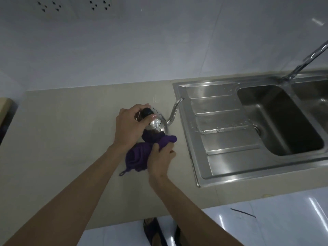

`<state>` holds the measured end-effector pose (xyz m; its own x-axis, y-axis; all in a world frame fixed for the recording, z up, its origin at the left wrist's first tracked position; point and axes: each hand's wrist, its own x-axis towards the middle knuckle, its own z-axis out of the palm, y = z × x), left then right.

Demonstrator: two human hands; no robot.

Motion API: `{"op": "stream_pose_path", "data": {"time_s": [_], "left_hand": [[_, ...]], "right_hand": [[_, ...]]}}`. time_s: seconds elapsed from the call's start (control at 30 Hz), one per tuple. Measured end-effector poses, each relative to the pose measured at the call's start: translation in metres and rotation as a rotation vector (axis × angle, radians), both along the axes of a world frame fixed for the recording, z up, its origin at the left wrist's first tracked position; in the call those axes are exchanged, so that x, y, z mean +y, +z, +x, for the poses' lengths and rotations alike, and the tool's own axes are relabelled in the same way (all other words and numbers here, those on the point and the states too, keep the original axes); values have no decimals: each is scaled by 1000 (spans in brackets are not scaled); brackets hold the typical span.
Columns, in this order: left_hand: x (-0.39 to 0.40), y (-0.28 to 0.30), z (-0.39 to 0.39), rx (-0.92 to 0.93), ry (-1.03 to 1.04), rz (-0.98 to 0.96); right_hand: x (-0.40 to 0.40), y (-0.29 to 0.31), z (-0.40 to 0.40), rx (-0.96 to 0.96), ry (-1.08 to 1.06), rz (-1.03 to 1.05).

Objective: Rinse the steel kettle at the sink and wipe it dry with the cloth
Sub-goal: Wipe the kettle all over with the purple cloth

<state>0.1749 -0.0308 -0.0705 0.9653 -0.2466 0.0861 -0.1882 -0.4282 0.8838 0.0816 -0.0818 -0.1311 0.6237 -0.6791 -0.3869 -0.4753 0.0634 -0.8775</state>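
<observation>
The steel kettle (160, 125) stands on the beige counter just left of the sink, its thin curved spout (175, 110) reaching over the sink's edge. My left hand (130, 125) grips the black knob on the kettle's lid from above. A purple cloth (137, 157) is bunched against the kettle's near side, and my right hand (160, 158) holds it there, pressed to the steel. The lower part of the kettle is hidden by the cloth and my hands.
The steel sink (229, 139) has a ribbed draining board and a deep basin (282, 121) to the right, with drops of water on it. A chrome tap (305, 61) arcs over the basin. Beige counter (62, 139) spreads left; wall sockets (74, 6) above.
</observation>
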Motion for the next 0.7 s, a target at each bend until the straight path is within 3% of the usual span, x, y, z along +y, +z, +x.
{"op": "stream_pose_path", "data": {"time_s": [0.13,0.27,0.4,0.53,0.6,0.7], "left_hand": [[2,0,1,41,-28,-17],[2,1,-1,38,-15,-6],[2,0,1,17,-17,-15],[1,0,0,15,-10,-1],[2,0,-1,8,-4,6],[1,1,-1,6,-8,13]], "right_hand": [[-34,21,1,-288,116,-335],[-79,13,13,-202,274,-361],[-93,13,21,-339,410,-313],[-103,19,22,-225,506,-330],[-101,34,21,-250,483,-549],[-121,55,23,-295,466,-1282]]}}
